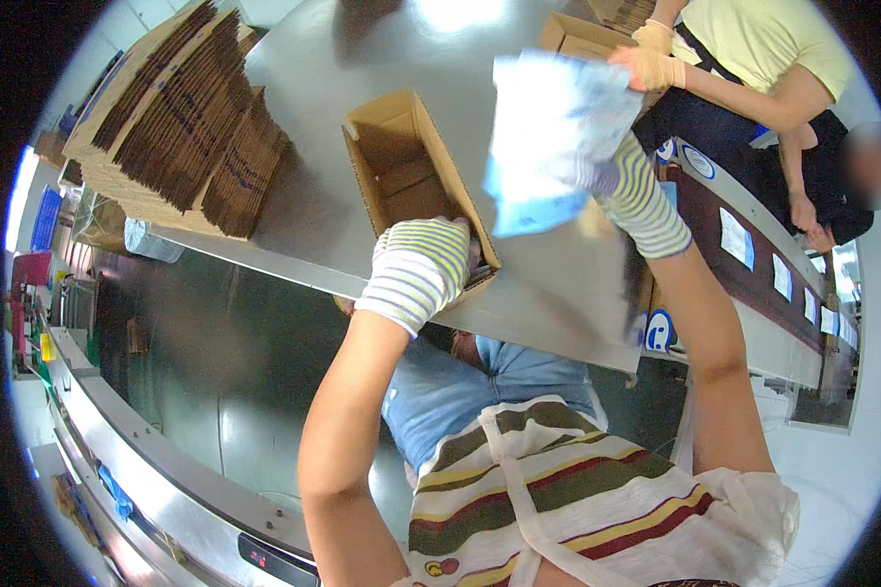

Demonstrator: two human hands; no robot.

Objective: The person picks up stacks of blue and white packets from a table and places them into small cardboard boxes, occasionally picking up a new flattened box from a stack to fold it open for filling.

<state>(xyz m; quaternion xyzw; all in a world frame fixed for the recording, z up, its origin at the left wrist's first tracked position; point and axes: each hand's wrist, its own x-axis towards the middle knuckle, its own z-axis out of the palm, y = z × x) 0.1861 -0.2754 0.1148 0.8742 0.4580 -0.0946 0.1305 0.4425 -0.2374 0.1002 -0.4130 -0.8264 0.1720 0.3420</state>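
Note:
An open cardboard box (416,147), long and narrow, stands on the metal table in front of me. My left hand (419,266), in a green-and-white striped glove, is closed over the box's near end, with its fingertips hidden inside. The part of the inside that shows holds nothing. To the right of the box, my right hand (622,191), in a matching glove, grips a flat white and light-blue packet (548,137). The packet is raised above the table and smeared by motion. It covers part of my right fingers.
Tall stacks of flattened cardboard (181,127) stand at the table's left. At the far right, a co-worker's gloved hands (651,64) are at another cardboard box (582,37). A dark conveyor belt (700,201) carries several packets along the right, with another person behind it.

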